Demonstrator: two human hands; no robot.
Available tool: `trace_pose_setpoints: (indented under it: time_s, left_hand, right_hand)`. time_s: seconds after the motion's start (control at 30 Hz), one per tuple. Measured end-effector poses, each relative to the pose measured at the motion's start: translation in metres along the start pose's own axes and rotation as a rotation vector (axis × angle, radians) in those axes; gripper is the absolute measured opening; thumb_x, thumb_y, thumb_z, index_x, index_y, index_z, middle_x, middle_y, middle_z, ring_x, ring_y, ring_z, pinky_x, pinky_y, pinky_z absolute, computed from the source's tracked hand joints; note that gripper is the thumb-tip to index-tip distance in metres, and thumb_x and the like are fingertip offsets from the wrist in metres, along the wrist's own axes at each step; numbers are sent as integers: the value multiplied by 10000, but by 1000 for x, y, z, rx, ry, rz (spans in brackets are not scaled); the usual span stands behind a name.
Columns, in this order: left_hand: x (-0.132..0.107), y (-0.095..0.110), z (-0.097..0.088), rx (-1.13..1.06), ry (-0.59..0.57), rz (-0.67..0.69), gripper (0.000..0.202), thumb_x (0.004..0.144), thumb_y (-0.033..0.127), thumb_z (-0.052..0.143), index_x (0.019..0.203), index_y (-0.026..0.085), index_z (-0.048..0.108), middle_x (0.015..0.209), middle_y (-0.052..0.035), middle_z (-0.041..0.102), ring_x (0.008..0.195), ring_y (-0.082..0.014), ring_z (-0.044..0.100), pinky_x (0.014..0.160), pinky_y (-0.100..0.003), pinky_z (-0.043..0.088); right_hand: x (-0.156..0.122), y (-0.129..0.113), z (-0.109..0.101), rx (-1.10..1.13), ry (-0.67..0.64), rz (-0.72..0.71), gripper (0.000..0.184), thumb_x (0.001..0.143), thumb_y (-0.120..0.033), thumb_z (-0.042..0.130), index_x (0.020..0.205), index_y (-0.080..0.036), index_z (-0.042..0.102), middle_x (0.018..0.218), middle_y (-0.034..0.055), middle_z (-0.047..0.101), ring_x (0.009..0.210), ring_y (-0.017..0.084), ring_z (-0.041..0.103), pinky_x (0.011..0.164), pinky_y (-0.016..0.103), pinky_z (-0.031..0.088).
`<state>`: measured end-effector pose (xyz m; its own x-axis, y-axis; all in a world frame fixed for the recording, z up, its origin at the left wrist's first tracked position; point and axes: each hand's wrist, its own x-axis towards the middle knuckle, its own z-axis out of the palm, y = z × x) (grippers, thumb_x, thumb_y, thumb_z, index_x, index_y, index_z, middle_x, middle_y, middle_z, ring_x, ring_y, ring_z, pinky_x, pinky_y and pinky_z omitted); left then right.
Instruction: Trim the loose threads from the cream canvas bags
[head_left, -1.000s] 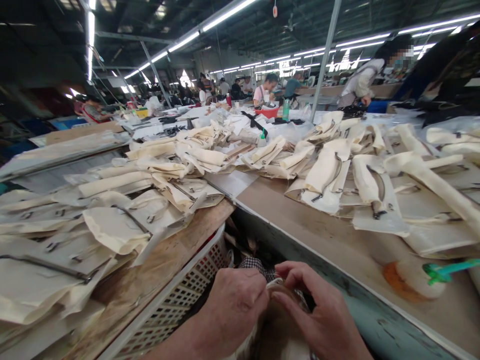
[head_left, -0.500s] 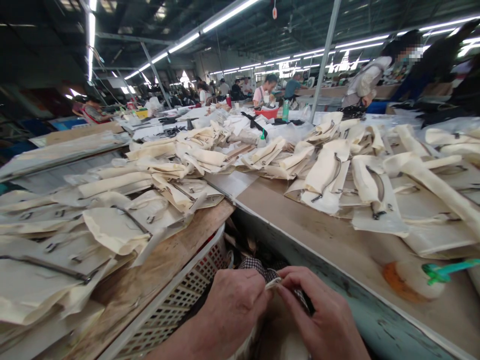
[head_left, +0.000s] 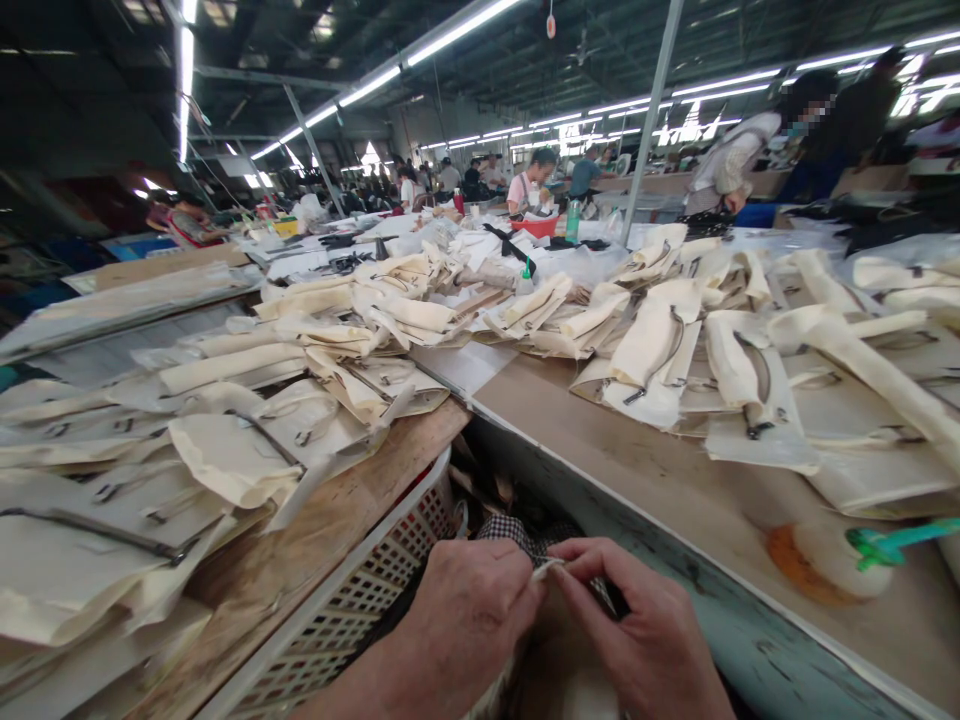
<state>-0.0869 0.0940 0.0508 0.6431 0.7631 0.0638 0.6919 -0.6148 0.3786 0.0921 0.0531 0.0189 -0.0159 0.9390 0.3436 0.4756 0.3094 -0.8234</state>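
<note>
At the bottom centre, my left hand (head_left: 480, 605) is closed, its fingers pinching a strip of cream fabric (head_left: 545, 568). My right hand (head_left: 641, 625) pinches the same strip from the other side, thumb and forefinger almost touching the left fingers. More of the cream cloth seems to hang below, mostly hidden behind my hands. Just beyond them lies a black-and-white checked cloth (head_left: 504, 528). Close by my left forearm stands a white plastic lattice basket (head_left: 341, 605).
Cream fabric pieces with dark zippers (head_left: 232, 455) cover the left wooden table (head_left: 330, 490); similar pieces (head_left: 739, 375) lie on the right table (head_left: 570, 420). A glue bottle (head_left: 832, 570) with a green nozzle lies at right. Several people work farther back.
Both hands stay on the cream fabric; my right fingers have shifted slightly, now nearer the left ones. In the background, a dark-clothed person at far right has moved.
</note>
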Motion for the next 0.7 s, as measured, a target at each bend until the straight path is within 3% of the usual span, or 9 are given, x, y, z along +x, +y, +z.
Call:
trace_pose_setpoints:
  time_s: [0.13, 0.37, 0.47, 0.6, 0.7]
  left_hand:
    - [0, -1, 0, 27, -33, -2, 296, 955, 205, 465, 684, 156, 575, 676, -4, 624, 616, -135, 597, 574, -257, 328]
    - [-2, 1, -2, -3, -32, -73, 309, 932, 229, 502, 633, 159, 537, 629, 17, 586, 592, -123, 559, 561, -262, 289]
    - [-1, 3, -12, -110, -44, -152, 258, 870, 244, 606, 631, 158, 560, 626, 33, 577, 602, -111, 542, 563, -244, 296]
    - [1, 5, -32, -279, -43, -174, 58, 838, 243, 669, 838, 189, 691, 780, 29, 633, 705, -110, 575, 623, -204, 366]
    - [2, 10, -39, -231, -19, -140, 147, 892, 229, 593, 851, 206, 732, 779, 14, 650, 721, -113, 606, 646, -197, 393]
  right_hand:
    - [0, 4, -5, -23, -36, -6, 152, 915, -242, 564, 771, -229, 611, 945, 11, 746, 828, 151, 718, 749, 191, 535]
    - [3, 3, 1, 151, -37, 200, 106, 890, -316, 607, 824, -234, 603, 844, 2, 736, 799, 171, 703, 754, 242, 525]
    - [5, 3, 4, 267, 22, 291, 183, 848, -342, 659, 844, -239, 507, 812, -10, 721, 797, 168, 702, 753, 249, 523]
    - [9, 0, 7, 326, 53, 316, 283, 819, -394, 682, 816, -246, 441, 784, -9, 713, 775, 173, 706, 740, 255, 528]
    - [7, 0, 11, 296, 70, 276, 274, 806, -430, 671, 810, -250, 464, 756, -10, 718, 760, 170, 712, 703, 220, 538]
